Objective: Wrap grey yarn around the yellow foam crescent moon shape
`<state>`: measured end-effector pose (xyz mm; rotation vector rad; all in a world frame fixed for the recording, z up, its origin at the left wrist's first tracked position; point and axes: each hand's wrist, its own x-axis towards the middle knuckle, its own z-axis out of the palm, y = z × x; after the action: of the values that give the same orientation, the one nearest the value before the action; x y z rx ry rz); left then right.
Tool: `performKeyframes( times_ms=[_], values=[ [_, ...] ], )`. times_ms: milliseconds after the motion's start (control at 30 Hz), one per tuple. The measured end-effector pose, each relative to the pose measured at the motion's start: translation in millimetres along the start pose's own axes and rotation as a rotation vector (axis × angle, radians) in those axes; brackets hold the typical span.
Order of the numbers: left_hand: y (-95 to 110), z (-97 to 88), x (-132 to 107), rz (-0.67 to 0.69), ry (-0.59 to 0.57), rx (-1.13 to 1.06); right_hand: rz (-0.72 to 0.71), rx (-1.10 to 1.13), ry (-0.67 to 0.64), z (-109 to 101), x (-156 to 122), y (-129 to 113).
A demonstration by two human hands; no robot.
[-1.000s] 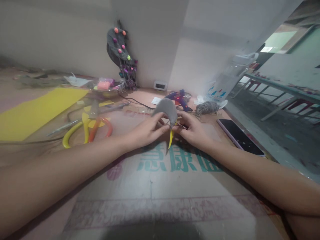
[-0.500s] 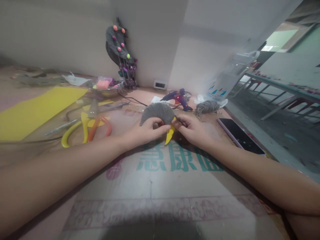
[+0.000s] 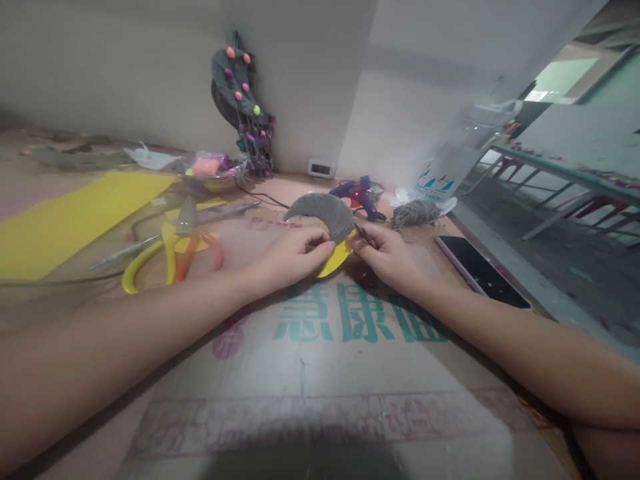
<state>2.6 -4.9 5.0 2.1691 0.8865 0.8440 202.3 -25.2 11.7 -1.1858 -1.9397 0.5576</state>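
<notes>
A crescent (image 3: 323, 210) wound in grey yarn stands just above the cardboard, its lower tip a bare yellow piece (image 3: 335, 259). My left hand (image 3: 300, 252) is closed on the crescent, thumb and fingers pinching near the border between grey and yellow. Close against the right edge of that yellow part, my right hand (image 3: 385, 255) pinches a dark strand (image 3: 364, 233) that looks like the yarn. Its fingertips partly hide the strand.
Yellow-and-orange-handled pliers (image 3: 173, 260) lie left, near a yellow sheet (image 3: 85, 223). Behind are a blue glue gun (image 3: 367, 200), a yarn bundle (image 3: 416, 213) and a clear bottle (image 3: 445, 160). A phone (image 3: 483, 273) lies right. A decorated grey crescent (image 3: 233, 87) leans on the wall.
The crescent has turned and risen slightly, its yellow tip now pointing more to the lower left and showing broader. My left fingers have shifted down off the grey curve toward the yellow part.
</notes>
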Motion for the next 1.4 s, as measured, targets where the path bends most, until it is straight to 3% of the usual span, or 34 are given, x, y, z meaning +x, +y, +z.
performKeyframes(
  times_ms=[567,900,1133,1400],
  values=[
    [7,-1.8,1,-0.051,0.049,-0.034,-0.003,-0.022,-0.016,0,1,-1],
    [7,-1.7,0,-0.088,0.021,-0.129,0.045,0.022,-0.074,0,0,-2],
    [-4,-4.3,4,-0.1,0.137,-0.082,0.071,0.073,-0.164,1,-3,0],
    [-12,-2.5,7,-0.121,0.033,-0.139,0.098,0.129,-0.131,1,-4,-2]
  ],
)
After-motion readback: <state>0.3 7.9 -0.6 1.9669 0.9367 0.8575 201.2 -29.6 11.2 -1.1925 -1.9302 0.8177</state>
